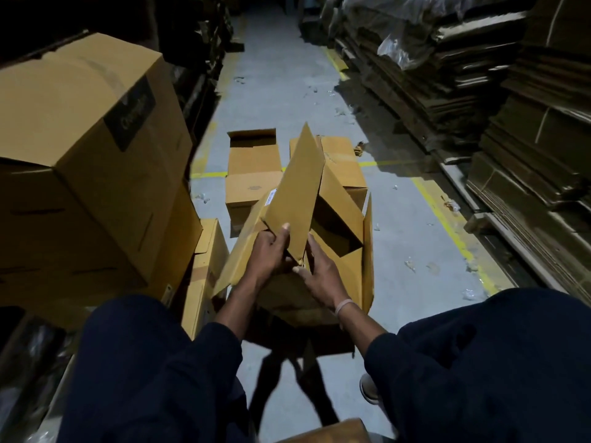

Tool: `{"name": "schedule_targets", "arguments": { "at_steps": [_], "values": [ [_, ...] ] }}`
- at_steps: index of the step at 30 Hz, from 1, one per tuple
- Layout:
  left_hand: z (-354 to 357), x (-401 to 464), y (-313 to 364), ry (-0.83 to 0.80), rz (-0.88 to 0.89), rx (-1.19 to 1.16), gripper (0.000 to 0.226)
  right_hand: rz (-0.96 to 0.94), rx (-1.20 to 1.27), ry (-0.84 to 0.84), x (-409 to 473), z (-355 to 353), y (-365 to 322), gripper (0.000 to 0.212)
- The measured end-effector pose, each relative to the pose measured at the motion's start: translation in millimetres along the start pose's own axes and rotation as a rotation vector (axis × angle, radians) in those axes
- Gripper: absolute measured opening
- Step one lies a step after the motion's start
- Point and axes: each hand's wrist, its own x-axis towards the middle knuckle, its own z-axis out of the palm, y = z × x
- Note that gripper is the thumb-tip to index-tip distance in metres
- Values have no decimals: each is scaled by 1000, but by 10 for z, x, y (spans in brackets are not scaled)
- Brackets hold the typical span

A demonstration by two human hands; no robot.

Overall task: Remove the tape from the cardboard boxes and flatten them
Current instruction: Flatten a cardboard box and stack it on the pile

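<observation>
Dark-trousered knees (153, 372) frame the bottom of the view, so the person seems to sit on the concrete floor (399, 282) with the work held between the legs. At the floor's left edge a tall stack of closed boxes (80, 161) rises close beside the left knee, probably the supply waiting to be stripped.

Between the knees, the box in hand (339, 238) is tilted off the floor, its opening turned up and away. The left hand (271, 254) curls round the near end of a long flap (297, 193), thumb on top, holding it upright, likely to clear the seam. The right hand (319, 273), a band at its wrist, pinches the cardboard edge just beside it, fingers bent; whether it has tape I cannot tell.

Beyond, two opened boxes (252, 174) stand mid-aisle by a yellow line (447, 225). Along the floor's right edge lie stacks of flattened cardboard (463, 91), presumably where finished boxes go.
</observation>
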Motion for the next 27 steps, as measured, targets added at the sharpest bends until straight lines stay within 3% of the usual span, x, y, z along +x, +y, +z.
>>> {"name": "schedule_targets", "arguments": {
  "at_steps": [5,8,14,20,27],
  "values": [
    [64,-21,-335,-108,-199,-148,46,180,59,-128,1,-108,211,113],
    [94,-59,-388,-145,-255,-255,46,204,28,-126,16,-190,283,118],
    [220,-83,-448,-241,-186,141,37,90,-192,-178,39,-267,356,109],
    [264,-124,-482,-207,-205,146,36,223,-124,-155,261,-367,312,113],
    [297,-89,-541,-202,-236,159,44,250,-255,-227,743,-446,121,115]
  ]
}}
